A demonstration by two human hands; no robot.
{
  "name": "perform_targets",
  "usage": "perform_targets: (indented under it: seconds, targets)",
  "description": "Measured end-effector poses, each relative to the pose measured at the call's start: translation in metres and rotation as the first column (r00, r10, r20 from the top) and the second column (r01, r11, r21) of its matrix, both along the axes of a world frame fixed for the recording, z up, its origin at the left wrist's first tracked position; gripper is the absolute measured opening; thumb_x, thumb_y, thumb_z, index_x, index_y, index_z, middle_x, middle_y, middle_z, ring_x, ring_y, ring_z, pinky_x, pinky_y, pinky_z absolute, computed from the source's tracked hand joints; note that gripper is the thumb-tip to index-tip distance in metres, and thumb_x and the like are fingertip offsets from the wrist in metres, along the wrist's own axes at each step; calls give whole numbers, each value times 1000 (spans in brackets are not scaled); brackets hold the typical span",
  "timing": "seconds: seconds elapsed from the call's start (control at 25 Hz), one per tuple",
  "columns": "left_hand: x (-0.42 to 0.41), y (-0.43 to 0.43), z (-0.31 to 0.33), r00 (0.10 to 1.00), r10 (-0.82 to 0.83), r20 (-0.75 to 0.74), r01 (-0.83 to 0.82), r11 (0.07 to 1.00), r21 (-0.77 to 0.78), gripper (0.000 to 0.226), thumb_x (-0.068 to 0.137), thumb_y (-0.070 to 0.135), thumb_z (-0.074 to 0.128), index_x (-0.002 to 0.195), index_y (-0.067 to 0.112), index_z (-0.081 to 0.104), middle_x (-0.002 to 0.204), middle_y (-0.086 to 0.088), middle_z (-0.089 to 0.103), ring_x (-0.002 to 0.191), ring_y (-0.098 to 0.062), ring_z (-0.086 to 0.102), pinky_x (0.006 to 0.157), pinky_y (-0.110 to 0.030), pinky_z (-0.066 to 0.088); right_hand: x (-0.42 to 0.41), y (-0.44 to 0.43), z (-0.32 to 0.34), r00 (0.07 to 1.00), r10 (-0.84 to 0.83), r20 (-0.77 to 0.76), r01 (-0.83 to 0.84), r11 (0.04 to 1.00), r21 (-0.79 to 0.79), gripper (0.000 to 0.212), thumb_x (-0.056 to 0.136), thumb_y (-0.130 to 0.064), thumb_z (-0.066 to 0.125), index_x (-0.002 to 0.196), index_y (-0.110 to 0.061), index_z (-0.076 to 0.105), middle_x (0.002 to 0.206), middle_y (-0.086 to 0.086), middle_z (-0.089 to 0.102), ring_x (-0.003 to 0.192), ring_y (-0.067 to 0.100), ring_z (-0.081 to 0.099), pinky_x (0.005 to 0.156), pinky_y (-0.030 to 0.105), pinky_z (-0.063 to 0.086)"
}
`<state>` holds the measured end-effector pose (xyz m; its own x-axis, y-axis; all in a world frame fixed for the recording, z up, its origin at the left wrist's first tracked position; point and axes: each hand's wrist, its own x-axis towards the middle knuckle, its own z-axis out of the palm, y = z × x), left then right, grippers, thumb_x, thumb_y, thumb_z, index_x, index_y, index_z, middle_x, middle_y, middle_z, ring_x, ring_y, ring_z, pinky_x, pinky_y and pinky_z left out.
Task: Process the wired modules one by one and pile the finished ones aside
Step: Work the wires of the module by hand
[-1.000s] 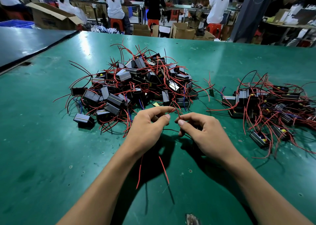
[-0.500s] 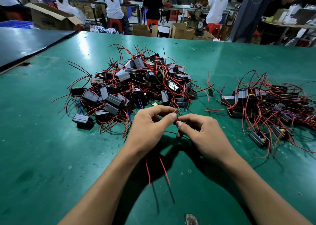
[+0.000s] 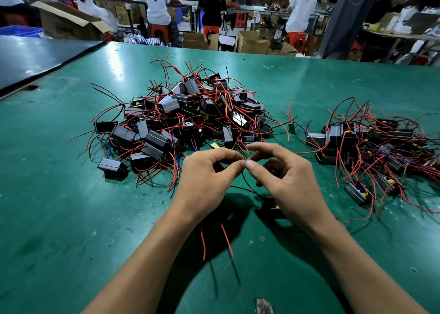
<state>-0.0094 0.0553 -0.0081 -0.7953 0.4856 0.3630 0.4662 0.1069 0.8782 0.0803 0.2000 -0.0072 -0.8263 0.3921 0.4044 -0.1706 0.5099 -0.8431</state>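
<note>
A big heap of black wired modules [image 3: 185,116] with red wires lies on the green table [image 3: 59,206], just beyond my hands. A smaller pile of modules [image 3: 371,147] sits to the right. My left hand [image 3: 207,178] and my right hand [image 3: 285,180] meet fingertip to fingertip above the table, each pinching thin wire ends between thumb and forefinger. A black wire runs down from the pinch to one black module [image 3: 273,205], partly hidden under my right hand. Two red wires [image 3: 225,239] hang below my left wrist.
A dark second table [image 3: 35,58] adjoins at the far left. Beyond the far edge stand cardboard boxes [image 3: 252,42], red stools and several people at other benches. A worn patch [image 3: 263,305] marks the table's near edge.
Both hands have lifted slightly and drawn together until the fingertips touch. The module under my right hand has come into view, and the red wires below my left wrist have swung a little.
</note>
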Motion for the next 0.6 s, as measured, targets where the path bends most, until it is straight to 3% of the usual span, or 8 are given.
perform_targets:
  seconds: [0.12, 0.28, 0.4, 0.52, 0.6]
  targets:
    - [3, -2, 1, 998, -11, -56, 9, 999, -35, 6, 84, 22, 76, 89, 19, 79, 70, 8, 72, 55, -6, 56, 54, -26, 48, -1, -2, 2, 999, -21, -35, 22, 999, 34, 13, 87, -19, 77, 97, -28, 75, 80, -11, 72, 58, 23, 61, 58, 30, 52]
    - [4, -1, 2, 995, -1, -95, -2, 999, -38, 5, 84, 17, 77, 88, 17, 79, 73, 8, 73, 62, -12, 63, 60, -32, 53, -1, 0, 2, 998, -55, -1, 55, 998, 11, 9, 88, -21, 76, 80, -22, 73, 67, -8, 67, 56, 18, 58, 58, 31, 49]
    - [6, -1, 2, 992, 1, -130, -5, 999, -32, 5, 83, 16, 78, 87, 16, 80, 72, 9, 73, 61, -14, 63, 61, -36, 52, -3, -4, 1, 996, -70, 49, 73, 995, -74, 18, 89, -20, 74, 71, -18, 70, 60, -5, 62, 54, 10, 51, 55, 26, 44]
    - [7, -2, 1, 985, -15, -174, 5, 998, -57, 7, 82, 16, 78, 90, 15, 80, 75, 9, 74, 63, -13, 65, 62, -34, 53, -6, -6, -1, 989, -77, 126, 105, 967, -234, 19, 87, -20, 71, 68, -16, 69, 57, -2, 58, 53, 14, 48, 56, 31, 40]
    - [6, -2, 1, 983, -25, -180, 13, 998, -64, 8, 83, 16, 78, 91, 15, 79, 75, 10, 73, 64, -12, 65, 62, -32, 54, -6, -5, -2, 990, -70, 121, 98, 965, -241, 14, 85, -21, 71, 71, -19, 68, 60, -3, 59, 54, 15, 50, 57, 33, 41]
